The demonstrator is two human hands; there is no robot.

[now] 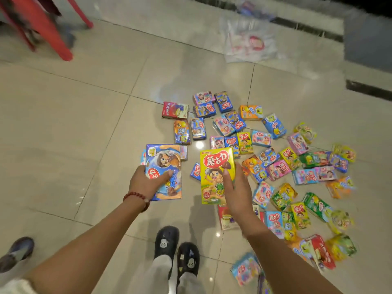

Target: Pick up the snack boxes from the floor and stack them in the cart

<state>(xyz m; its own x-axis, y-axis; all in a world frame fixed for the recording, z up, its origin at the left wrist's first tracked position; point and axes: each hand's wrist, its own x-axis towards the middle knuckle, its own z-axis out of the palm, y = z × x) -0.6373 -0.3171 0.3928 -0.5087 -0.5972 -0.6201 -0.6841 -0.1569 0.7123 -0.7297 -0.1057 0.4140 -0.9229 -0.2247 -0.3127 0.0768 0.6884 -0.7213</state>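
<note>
My left hand (146, 182) grips a blue snack box (164, 160) by its lower left side, thumb across the front. My right hand (237, 192) holds a yellow snack box (213, 166) upright, thumb on its face and fingers behind its right edge. Both boxes are lifted above the floor. Several more snack boxes (265, 158) in blue, pink, yellow, green, orange and red lie scattered over the tiles ahead and to the right. No cart is in view.
My two dark slippers (176, 251) stand on the beige tiles below the hands. Another person's shoe (18, 251) is at the lower left. Red stool legs (48, 28) stand at the top left. A crumpled plastic bag (250, 41) lies by the far wall.
</note>
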